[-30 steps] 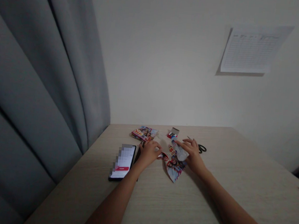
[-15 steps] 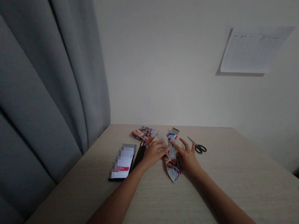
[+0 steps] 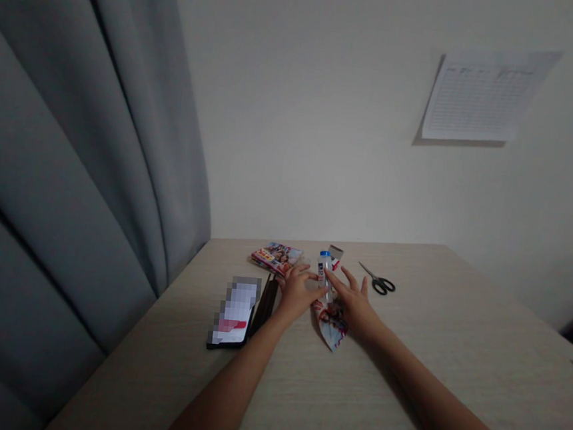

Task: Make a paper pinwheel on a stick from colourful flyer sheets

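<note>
A small clear bottle with a blue cap (image 3: pixel 324 264) and a printed label is between my hands, cap away from me. My left hand (image 3: pixel 297 293) grips its left side with thumb and fingers. From the right, my right hand (image 3: pixel 356 308) has its index finger and thumb on the bottle, the other fingers spread. Beneath the bottle and hands lies a colourful picture sheet (image 3: pixel 331 329), its pointed corner toward me. Part of the bottle's lower end is hidden by the fingers.
Black-handled scissors (image 3: pixel 379 283) lie right of my right hand. A stack of printed pictures (image 3: pixel 277 258) lies at the back left. A phone (image 3: pixel 237 314) and a dark narrow object (image 3: pixel 263 307) lie at the left. A small card (image 3: pixel 336 251) is behind the bottle.
The bottle has turned; its blue cap now shows at the far end, and its label sits differently. My left hand has shifted slightly right, with its fingers closer around the bottle.
</note>
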The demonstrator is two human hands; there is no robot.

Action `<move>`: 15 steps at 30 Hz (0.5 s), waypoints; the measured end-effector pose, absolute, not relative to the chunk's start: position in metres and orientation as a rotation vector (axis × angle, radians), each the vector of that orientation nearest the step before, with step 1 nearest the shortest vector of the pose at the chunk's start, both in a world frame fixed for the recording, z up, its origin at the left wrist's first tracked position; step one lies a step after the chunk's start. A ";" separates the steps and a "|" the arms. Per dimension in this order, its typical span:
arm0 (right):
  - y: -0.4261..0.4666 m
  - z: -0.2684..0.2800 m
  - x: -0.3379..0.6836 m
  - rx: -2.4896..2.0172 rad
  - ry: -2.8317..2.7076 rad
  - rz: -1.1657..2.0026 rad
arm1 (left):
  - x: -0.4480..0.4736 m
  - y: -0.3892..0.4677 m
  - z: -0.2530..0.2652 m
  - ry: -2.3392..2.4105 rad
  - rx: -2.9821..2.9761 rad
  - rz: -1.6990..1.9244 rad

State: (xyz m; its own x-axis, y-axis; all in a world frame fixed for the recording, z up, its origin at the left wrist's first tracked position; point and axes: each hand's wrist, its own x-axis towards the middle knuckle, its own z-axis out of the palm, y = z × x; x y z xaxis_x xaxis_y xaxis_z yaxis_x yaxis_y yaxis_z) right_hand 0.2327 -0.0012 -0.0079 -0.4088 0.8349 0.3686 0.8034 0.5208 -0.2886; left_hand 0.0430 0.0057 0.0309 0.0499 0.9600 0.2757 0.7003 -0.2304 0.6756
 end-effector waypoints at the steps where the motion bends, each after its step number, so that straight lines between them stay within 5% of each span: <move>1: -0.001 -0.008 0.233 -1.336 -2.296 0.106 | 0.043 0.007 0.030 1.677 1.955 1.030; 15: -0.003 0.005 0.231 -1.300 -2.249 0.251 | 0.043 0.018 0.021 1.650 1.985 1.284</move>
